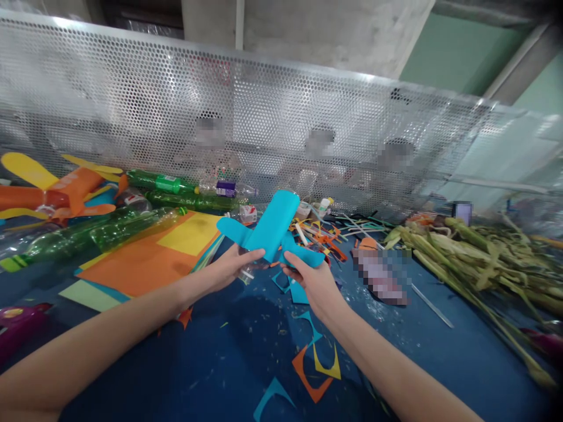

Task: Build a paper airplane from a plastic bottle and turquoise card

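Above the middle of the blue table, both hands hold a light-blue craft piece (272, 223) with several rounded blades. My left hand (235, 266) grips it from the left, the thumb lying along its lower edge. On the other side, my right hand (310, 278) pinches it near the lower right blade, thumb on top. Most of the other fingers are hidden beneath the piece. Blue paper scraps (299, 292) lie on the table just below the hands.
Green bottles (127, 228), stacked coloured sheets (141, 264) and an orange-yellow craft (70, 193) lie left. Cut scraps (314, 375) are in front. Dry husks (475, 258) lie right. A perforated metal panel (264, 111) stands behind. A purple tool (21, 328) is far left.
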A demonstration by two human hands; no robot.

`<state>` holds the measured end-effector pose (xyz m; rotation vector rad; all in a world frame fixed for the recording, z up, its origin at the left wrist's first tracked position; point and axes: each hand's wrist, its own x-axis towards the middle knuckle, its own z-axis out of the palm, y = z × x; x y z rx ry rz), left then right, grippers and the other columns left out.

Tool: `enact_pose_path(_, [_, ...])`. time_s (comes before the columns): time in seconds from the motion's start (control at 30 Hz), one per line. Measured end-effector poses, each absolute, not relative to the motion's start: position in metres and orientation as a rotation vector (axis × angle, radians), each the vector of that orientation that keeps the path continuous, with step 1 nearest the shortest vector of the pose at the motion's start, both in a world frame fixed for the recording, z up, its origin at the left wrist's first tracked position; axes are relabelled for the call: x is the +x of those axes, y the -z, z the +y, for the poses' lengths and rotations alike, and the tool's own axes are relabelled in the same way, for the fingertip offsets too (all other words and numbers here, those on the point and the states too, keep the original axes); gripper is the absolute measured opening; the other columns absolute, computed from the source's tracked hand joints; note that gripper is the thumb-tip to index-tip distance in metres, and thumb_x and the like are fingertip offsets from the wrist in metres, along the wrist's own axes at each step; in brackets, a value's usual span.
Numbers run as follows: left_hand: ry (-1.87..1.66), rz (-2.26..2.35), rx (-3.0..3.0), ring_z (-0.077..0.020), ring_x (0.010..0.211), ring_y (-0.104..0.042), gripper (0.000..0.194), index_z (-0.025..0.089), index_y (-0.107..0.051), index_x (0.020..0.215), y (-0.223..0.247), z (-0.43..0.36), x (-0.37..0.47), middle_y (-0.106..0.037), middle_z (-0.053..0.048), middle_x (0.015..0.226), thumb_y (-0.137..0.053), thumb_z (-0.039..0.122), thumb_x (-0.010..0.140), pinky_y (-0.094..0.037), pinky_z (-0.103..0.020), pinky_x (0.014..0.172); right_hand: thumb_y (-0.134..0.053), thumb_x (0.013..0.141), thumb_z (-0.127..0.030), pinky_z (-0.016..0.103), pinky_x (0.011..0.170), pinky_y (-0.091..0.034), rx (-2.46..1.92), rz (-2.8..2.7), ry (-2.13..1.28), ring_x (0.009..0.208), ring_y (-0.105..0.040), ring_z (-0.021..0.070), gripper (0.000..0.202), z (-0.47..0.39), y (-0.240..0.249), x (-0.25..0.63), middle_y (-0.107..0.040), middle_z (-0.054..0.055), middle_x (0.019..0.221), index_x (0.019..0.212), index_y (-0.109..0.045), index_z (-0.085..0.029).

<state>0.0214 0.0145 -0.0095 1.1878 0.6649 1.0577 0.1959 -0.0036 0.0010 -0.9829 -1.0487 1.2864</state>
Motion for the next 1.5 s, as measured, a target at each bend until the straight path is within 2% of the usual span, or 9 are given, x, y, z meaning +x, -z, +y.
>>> enact_pose_path(0.5, [-1.044, 0.661, 1.193, -0.0255, 0.091, -0.061, 0.046, 0.014, -0.052, 0.114, 0.0098, 0.0118, 0.0229, -0.062, -0.015, 0.108, -0.066, 0.033, 0.074, -0.048, -0.037, 0.079, -0.074, 0.060, -0.033, 0.031, 0.066, -0.054, -0.980, -1.070, -1.287, 0.066, -0.062, 0.0160, 0.024, -0.0073, 0.0004, 0.1922, -0.068, 0.002, 0.069, 0.074, -0.069, -0.015])
enact_pose_path(0.73, [-1.030, 0.686, 1.182, -0.0286, 0.101, -0.058, 0.052, 0.015, -0.050, 0.118, 0.0076, 0.0095, 0.0245, -0.059, -0.016, 0.115, -0.067, 0.034, 0.072, -0.047, -0.037, 0.082, -0.074, 0.060, -0.033, 0.030, 0.065, -0.055, -1.009, -1.069, -1.272, 0.065, -0.063, 0.0163, 0.022, -0.0094, -0.0008, 0.1901, -0.067, 0.002, 0.068, 0.072, -0.067, -0.016])
enact_pose_path(1.0, [-1.067, 0.708, 1.198, -0.0267, 0.096, -0.060, 0.051, 0.014, -0.050, 0.114, 0.0132, 0.0094, 0.0259, -0.060, -0.016, 0.112, -0.069, 0.032, 0.071, -0.048, -0.037, 0.082, -0.075, 0.058, -0.033, 0.030, 0.064, -0.055, -0.991, -1.061, -1.273, 0.063, -0.063, 0.0156, 0.025, -0.0085, 0.0031, 0.1877, -0.067, 0.001, 0.068, 0.074, -0.065, -0.016])
enact_pose_path(1.37, [-1.094, 0.784, 1.353, -0.0254, 0.099, -0.058, 0.045, 0.017, -0.055, 0.108, 0.0117, 0.0062, 0.0254, -0.062, -0.011, 0.111, -0.070, 0.030, 0.069, -0.047, -0.035, 0.081, -0.075, 0.057, -0.036, 0.031, 0.066, -0.053, -0.976, -1.088, -1.324, 0.064, -0.063, 0.0159, 0.028, -0.0079, 0.0085, 0.1878, -0.066, 0.001, 0.069, 0.073, -0.062, -0.017])
enact_pose_path(1.5, [-1.092, 0.807, 1.355, -0.0255, 0.101, -0.058, 0.052, 0.020, -0.053, 0.112, 0.0090, 0.0104, 0.0234, -0.062, -0.008, 0.112, -0.073, 0.030, 0.065, -0.047, -0.035, 0.082, -0.078, 0.054, -0.035, 0.032, 0.066, -0.053, -1.031, -1.029, -1.333, 0.069, -0.062, 0.0166, 0.038, -0.0052, 0.0073, 0.1922, -0.064, -0.002, 0.070, 0.082, -0.057, -0.021])
